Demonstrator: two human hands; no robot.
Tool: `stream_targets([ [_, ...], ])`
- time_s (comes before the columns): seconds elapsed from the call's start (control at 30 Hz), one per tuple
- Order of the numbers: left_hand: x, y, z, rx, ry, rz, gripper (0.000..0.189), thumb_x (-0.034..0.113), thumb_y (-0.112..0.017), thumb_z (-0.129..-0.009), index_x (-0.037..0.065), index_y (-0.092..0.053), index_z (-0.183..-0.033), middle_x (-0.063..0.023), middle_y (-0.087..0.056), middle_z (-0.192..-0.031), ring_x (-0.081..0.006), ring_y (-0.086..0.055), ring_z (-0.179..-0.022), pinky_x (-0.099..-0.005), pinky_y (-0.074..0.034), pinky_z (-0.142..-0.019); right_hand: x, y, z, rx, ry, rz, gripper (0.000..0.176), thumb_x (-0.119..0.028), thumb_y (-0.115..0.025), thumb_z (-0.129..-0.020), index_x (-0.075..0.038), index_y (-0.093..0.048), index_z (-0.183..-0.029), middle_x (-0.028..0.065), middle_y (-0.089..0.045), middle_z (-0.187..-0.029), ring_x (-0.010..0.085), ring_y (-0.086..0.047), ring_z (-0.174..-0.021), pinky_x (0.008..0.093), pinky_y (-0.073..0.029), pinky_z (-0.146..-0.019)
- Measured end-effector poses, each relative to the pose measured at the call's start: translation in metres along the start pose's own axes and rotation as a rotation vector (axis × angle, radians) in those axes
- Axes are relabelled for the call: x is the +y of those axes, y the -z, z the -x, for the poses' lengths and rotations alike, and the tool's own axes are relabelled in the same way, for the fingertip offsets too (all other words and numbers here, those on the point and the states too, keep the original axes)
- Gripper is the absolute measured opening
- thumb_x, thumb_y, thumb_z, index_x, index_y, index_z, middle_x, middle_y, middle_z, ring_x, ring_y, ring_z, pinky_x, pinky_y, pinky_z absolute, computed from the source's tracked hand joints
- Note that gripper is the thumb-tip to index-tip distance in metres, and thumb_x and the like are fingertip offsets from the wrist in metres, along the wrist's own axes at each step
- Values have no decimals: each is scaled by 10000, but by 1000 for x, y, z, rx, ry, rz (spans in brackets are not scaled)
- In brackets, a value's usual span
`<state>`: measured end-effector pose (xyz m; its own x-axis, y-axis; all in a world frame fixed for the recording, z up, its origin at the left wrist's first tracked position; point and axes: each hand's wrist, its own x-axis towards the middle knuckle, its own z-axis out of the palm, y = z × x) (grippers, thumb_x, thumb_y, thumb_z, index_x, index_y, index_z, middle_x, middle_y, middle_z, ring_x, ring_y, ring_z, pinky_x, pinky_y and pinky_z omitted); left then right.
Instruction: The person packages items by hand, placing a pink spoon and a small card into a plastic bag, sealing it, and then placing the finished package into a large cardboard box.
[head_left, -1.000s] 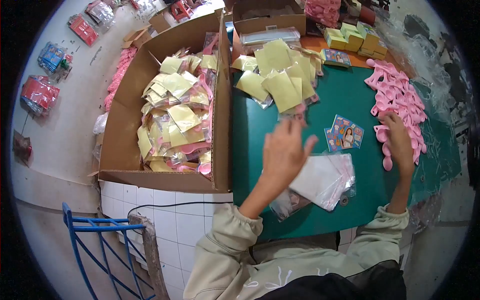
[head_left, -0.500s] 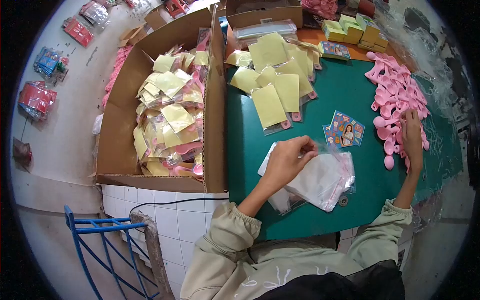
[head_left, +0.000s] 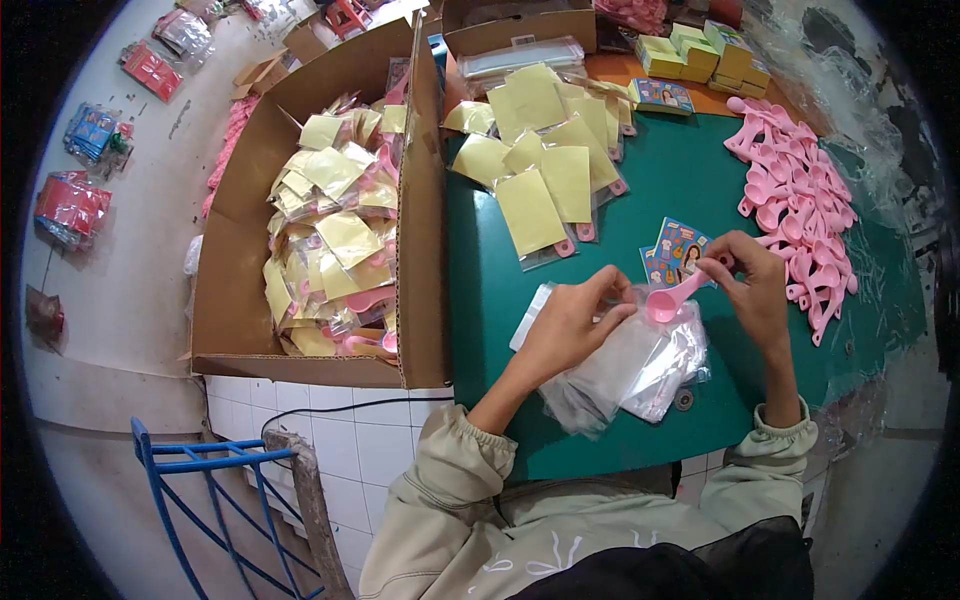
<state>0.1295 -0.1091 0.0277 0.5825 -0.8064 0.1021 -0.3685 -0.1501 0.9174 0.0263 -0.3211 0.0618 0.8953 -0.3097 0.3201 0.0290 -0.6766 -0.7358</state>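
My right hand (head_left: 752, 285) pinches the handle of a pink spoon (head_left: 664, 305), whose bowl hangs over the stack of clear plastic bags (head_left: 655, 375). My left hand (head_left: 585, 325) is closed at the upper edge of a clear bag, left of the spoon. Behind my hands lie printed cards (head_left: 677, 245) with blue pictures, partly covered by my right hand. A pile of pink spoons (head_left: 795, 200) is at the right of the green table. Filled bags with yellow cards (head_left: 530, 210) lie at the back left of it.
A large cardboard box (head_left: 425, 250) full of packed bags stands at the left. Card stacks (head_left: 700, 55) are at the back of the green table (head_left: 620, 455). Loose plastic film (head_left: 840, 80) lies at the far right. A blue metal frame (head_left: 215, 465) stands at the lower left.
My right hand has moved left from the spoon pile to the bags, bringing one pink spoon. My left hand stays at nearly the same place on the bag.
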Motion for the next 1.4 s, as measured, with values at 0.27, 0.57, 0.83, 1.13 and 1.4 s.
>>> stream_targets([
  [0.27,-5,7,-3,-31,249,548,157,51,-604,-858,2,-516,-978,-133,-674,-909,-162,-655,-850,-259,-524,-730,12,2,0,51,-157,-383,93,-48,-621,-834,15,-582,-890,17,-577,-749,63,-502,-621,210,-407,-534],
  [0.57,-3,5,-7,-44,289,475,238,48,-630,-839,-9,-532,-1048,-123,-677,-886,-129,-651,-815,-227,-522,-700,1,1,5,176,-78,-488,203,1,-617,-831,-27,-470,-969,53,-573,-752,74,-519,-600,200,-432,-493],
  [0.83,-1,-3,-8,-107,212,439,277,95,-632,-848,0,-546,-1094,-113,-669,-945,-112,-619,-902,-250,-511,-761,-6,-14,13,83,-83,-587,175,6,-628,-825,-20,-458,-860,60,-583,-755,78,-539,-587,198,-450,-502],
  [1.13,1,11,4,-231,159,298,331,265,-508,-938,-4,-601,-1109,-35,-616,-796,-79,-533,-719,-238,-447,-623,-6,-15,11,-45,-125,-735,94,2,-613,-836,18,-528,-872,81,-580,-805,99,-567,-636,226,-488,-552],
  [1.4,14,20,12,-206,161,314,314,254,-462,-960,-15,-624,-951,-7,-597,-746,-54,-504,-632,-229,-435,-573,-12,-23,11,-367,278,-444,520,-518,-470,-892,-25,-635,-895,128,-580,-1087,253,-541,-998,382,-400,-903],
])
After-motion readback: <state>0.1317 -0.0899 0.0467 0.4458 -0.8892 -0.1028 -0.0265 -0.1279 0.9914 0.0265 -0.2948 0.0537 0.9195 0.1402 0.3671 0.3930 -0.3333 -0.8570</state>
